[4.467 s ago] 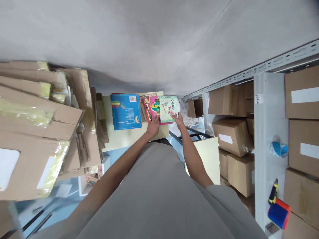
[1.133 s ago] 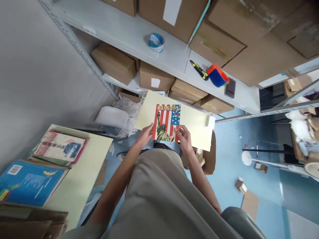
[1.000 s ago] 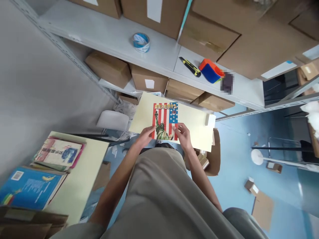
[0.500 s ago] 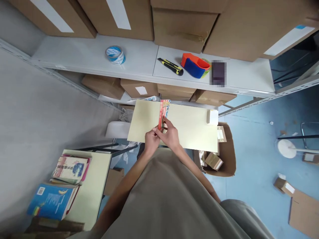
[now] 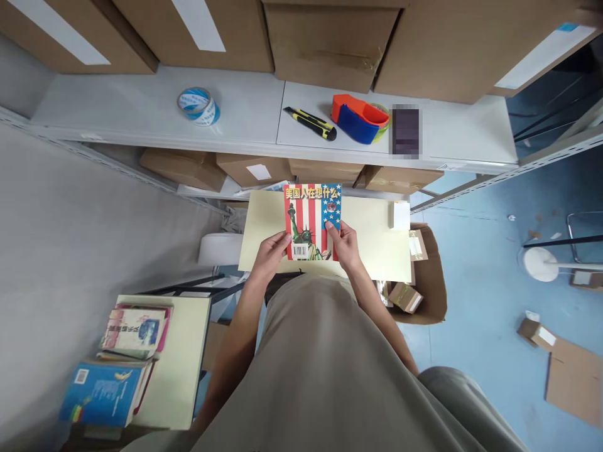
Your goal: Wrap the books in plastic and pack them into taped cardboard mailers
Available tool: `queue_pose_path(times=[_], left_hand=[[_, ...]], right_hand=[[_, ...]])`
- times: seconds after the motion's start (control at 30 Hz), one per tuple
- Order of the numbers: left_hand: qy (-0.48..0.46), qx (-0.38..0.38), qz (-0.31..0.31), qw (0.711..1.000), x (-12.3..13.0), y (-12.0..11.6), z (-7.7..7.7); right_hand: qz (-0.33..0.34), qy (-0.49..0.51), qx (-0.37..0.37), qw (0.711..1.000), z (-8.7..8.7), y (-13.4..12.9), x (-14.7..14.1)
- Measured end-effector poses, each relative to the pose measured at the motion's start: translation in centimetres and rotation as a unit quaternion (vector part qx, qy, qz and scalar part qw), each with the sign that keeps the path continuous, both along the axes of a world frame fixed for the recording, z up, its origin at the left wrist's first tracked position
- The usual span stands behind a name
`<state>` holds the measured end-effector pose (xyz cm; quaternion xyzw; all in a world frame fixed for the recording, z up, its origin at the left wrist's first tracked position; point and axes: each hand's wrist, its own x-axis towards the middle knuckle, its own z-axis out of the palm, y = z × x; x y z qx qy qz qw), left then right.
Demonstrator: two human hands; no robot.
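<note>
A book [image 5: 308,216] with red and white stripes, a starry blue corner and a Statue of Liberty picture faces up towards me, above the pale yellow table [image 5: 372,251]. My left hand [image 5: 272,252] grips its lower left edge, thumb on the cover. On the lower right side my right hand [image 5: 346,245] holds it too, its thumb lying across the cover near the blue corner. The fingers behind the book are partly hidden. A small white box [image 5: 399,215] sits at the table's right end.
On the grey shelf [image 5: 245,107] lie a tape roll [image 5: 198,106], a yellow-black box cutter [image 5: 311,123] and an orange-blue tape dispenser [image 5: 360,118]. Book stacks, one topped by a blue book [image 5: 101,392], occupy the lower left table. An open cardboard box [image 5: 433,276] stands at right.
The book was seen nearly edge-on with both hands close together. Now its cover is turned flat towards me, and my hands have moved apart to its two sides.
</note>
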<state>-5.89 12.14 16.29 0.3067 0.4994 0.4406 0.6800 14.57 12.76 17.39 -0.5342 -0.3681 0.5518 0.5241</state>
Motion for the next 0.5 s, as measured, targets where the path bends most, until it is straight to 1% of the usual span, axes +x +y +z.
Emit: queue_pose_path(times=[0.07,0.17,0.27,0.3,0.33,0.37,0.47,0.5], left_hand=[[-0.002,-0.007,0.011,1.000,0.3,0.0,0.1],[0.020,0.016,0.030,0.999,1.1,-0.1,0.3],[0.080,0.054,0.058,0.994,1.8,-0.1,0.6],[0.108,0.068,0.067,0.990,2.0,-0.2,0.8],[0.135,0.082,0.074,0.985,2.3,-0.3,0.9],[0.160,0.095,0.076,0.979,2.6,-0.4,1.1],[0.216,0.120,0.068,0.967,3.7,-1.4,1.5],[0.231,0.122,0.062,0.963,4.2,-1.9,1.6]], right_hand=[[0.001,-0.006,-0.004,1.000,-0.6,0.1,0.2],[-0.006,-0.047,0.001,0.999,-1.1,0.3,0.8],[-0.053,-0.139,0.027,0.989,-0.9,0.2,1.1],[-0.064,-0.159,0.039,0.984,-0.7,0.1,1.0],[-0.062,-0.165,0.049,0.983,-0.5,-0.1,0.7],[-0.045,-0.157,0.054,0.985,-0.2,-0.3,0.3],[0.034,-0.105,0.044,0.993,0.4,-1.0,-1.6],[0.047,-0.101,0.041,0.993,0.5,-1.2,-2.1]])
